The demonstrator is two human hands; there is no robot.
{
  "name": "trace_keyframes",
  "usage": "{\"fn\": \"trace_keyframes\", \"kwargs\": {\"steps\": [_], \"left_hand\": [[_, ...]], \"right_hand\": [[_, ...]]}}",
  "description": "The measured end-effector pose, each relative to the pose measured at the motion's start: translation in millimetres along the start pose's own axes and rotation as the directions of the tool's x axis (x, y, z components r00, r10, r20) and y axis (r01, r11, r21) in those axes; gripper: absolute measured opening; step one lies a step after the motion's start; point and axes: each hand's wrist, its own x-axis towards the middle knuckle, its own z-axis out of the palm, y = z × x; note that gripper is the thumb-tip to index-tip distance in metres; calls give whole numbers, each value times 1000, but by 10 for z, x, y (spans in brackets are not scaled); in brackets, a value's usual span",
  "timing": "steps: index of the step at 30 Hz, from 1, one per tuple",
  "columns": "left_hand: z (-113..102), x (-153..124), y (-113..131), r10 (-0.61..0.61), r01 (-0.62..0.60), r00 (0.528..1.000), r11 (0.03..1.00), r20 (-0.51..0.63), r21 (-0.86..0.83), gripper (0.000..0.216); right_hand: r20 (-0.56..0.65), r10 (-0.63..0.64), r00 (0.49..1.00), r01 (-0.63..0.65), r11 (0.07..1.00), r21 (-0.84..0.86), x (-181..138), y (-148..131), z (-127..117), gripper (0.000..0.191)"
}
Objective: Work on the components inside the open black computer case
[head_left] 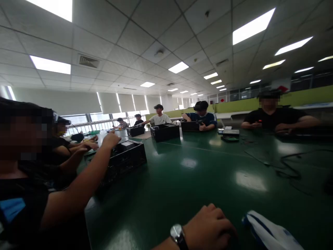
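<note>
At the bottom of the view, my left hand reaches in over the green tabletop, a wristwatch strapped to its wrist. Its fingers are curled downward and pressed together; their tips are in shadow, so I cannot make out whether anything is in them. Just to the right lies a white and blue glove, apart from the hand and partly cut off by the frame edge. My right hand is out of view.
A person on the left stretches an arm over an open black computer case. Further along, co-workers sit by more black cases. At the right lie dark cables and small parts, with another person behind.
</note>
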Motion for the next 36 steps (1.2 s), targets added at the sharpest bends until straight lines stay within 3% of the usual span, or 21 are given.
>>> {"fn": "trace_keyframes", "kwargs": {"steps": [6,12,17,23,27,33,36], "left_hand": [[52,10,-27,-22,22,1000,999,-16,-34,20],[48,0,2,-55,54,998,996,-16,-74,21],[-6,-7,65,-84,83,996,993,-3,-82,22],[-31,-18,95,-75,73,997,993,-20,-94,22],[-8,-12,85,-72,69,997,994,-26,-89,21],[-3,0,90,-96,95,995,992,-1,-86,23],[-16,-2,81,-108,107,994,990,-5,-91,23]], "right_hand": [[44,-95,995,100,988,-121,-66,-160,-136,49],[151,-209,966,233,960,-158,-176,-268,-185,48],[160,-169,972,186,978,-98,-195,-380,-196,48],[81,-30,996,21,994,110,-131,-676,-269,50],[56,39,998,-44,995,86,-112,-751,-309,53],[87,32,996,-27,998,-61,-147,-652,-251,56],[83,79,993,-78,997,-12,-148,-653,-255,67]]}}
